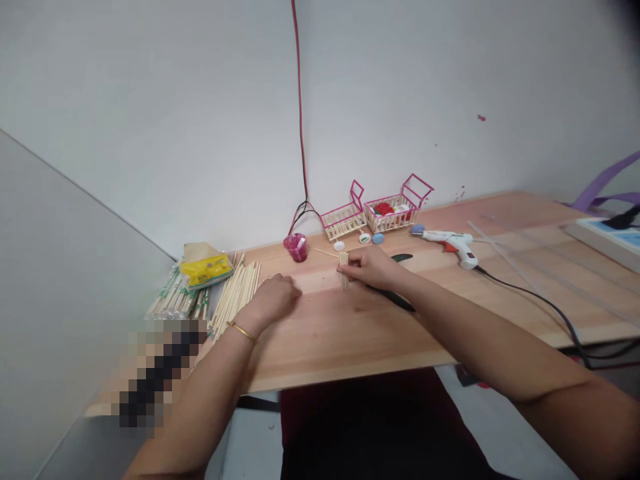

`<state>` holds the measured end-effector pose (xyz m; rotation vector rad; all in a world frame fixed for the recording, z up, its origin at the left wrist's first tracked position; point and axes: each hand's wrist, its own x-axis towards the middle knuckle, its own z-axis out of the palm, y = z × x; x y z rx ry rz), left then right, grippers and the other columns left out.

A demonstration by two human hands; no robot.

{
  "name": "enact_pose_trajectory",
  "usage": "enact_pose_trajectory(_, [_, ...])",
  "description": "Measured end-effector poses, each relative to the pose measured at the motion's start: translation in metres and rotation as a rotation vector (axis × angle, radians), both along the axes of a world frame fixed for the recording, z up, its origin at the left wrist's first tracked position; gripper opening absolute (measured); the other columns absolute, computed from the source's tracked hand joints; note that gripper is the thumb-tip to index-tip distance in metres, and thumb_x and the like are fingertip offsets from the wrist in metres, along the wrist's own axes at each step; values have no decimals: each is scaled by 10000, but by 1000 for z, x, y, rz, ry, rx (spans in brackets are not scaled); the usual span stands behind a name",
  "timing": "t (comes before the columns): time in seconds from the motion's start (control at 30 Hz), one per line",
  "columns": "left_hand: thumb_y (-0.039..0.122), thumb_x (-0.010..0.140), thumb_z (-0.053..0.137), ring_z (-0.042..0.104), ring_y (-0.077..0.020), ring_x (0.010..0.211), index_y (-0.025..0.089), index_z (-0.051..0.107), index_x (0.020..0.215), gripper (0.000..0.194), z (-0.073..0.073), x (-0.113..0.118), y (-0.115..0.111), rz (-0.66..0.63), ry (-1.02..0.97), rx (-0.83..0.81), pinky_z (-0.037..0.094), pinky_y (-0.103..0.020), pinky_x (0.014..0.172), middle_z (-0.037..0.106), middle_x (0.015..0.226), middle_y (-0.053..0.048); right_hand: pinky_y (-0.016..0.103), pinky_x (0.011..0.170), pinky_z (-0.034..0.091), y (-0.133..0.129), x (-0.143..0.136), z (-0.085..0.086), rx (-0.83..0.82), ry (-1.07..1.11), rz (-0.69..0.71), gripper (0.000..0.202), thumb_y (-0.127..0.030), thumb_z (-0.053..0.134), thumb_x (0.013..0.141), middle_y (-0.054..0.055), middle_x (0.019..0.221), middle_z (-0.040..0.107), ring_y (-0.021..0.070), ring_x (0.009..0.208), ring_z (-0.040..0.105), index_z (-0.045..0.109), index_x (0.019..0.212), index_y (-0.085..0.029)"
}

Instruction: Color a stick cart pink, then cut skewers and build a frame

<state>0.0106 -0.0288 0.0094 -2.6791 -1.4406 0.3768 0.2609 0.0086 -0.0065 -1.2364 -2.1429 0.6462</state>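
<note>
On the wooden table [450,313], the right hand [367,265] pinches a short bundle of wooden sticks [344,275] upright on the tabletop. The left hand [273,297] rests curled into a loose fist, holding nothing visible, just beside a loose pile of bamboo sticks [236,293]. A glue gun [453,243] lies near.

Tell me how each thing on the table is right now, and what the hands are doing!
right hand: pinching a small bundle of sticks upright on the table.
left hand: curled, resting on the table, holding nothing visible.
glue gun: lying on its side, cord attached.
stick carts: standing; one holds coloured caps.
pink cup: upright.
loose sticks: lying flat in a pile.
yellow packet: lying on wrapped sticks.
</note>
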Motion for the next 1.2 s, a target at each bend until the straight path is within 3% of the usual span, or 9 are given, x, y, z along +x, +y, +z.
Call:
enact_pose_trajectory(0.13, [108,781,483,552,-200,836,167,691,765,217,0,-9,-3,17,-69,-35,425,-323,812,631,821,-95,248,516,277,-1,-2,1,11,-10,-3,353,-407,576,772,-21,506,493,107,518,424,465,524,-182])
enact_pose_trajectory(0.37, [71,769,455,577,-192,815,169,699,766,263,-15,-18,9,95,-247,9,431,-304,803,643,818,-87,250,509,281,1,1,-4,-18,13,30,355,-445,559,778,-13,527,520,111,519,434,500,549,-180])
enact_pose_trajectory(0.47, [87,778,470,591,-195,866,166,714,878,276,-14,-27,10,159,-287,34,434,-295,824,661,888,-96,248,508,278,2,2,-5,-29,22,32,353,-450,555,781,-16,527,515,110,518,434,506,560,-179])
enact_pose_trajectory(0.6, [96,774,479,599,-193,859,155,713,881,264,-8,-33,13,235,-278,44,441,-285,807,666,900,-102,248,511,272,1,1,-4,-16,3,36,345,-443,554,779,-21,515,493,109,518,422,517,564,-176])
enact_pose_trajectory(0.8, [69,764,443,587,-187,821,149,697,790,268,-13,-30,17,182,-254,26,444,-279,764,651,844,-96,248,518,278,0,1,-1,-17,-7,22,334,-427,557,777,-14,521,512,111,524,424,525,560,-175])
enact_pose_trajectory(1.03, [74,778,444,582,-207,859,151,694,815,264,-20,-28,16,132,-186,59,444,-307,798,633,856,-108,249,514,278,0,1,0,-11,-20,22,344,-430,556,776,-16,510,502,111,520,420,494,545,-183])
enact_pose_trajectory(1.2, [109,827,427,596,-174,867,172,701,907,292,-19,-16,29,171,-329,60,446,-277,814,632,900,-91,253,522,289,-1,0,1,-13,-13,27,344,-431,559,774,-12,525,515,114,532,431,494,544,-184])
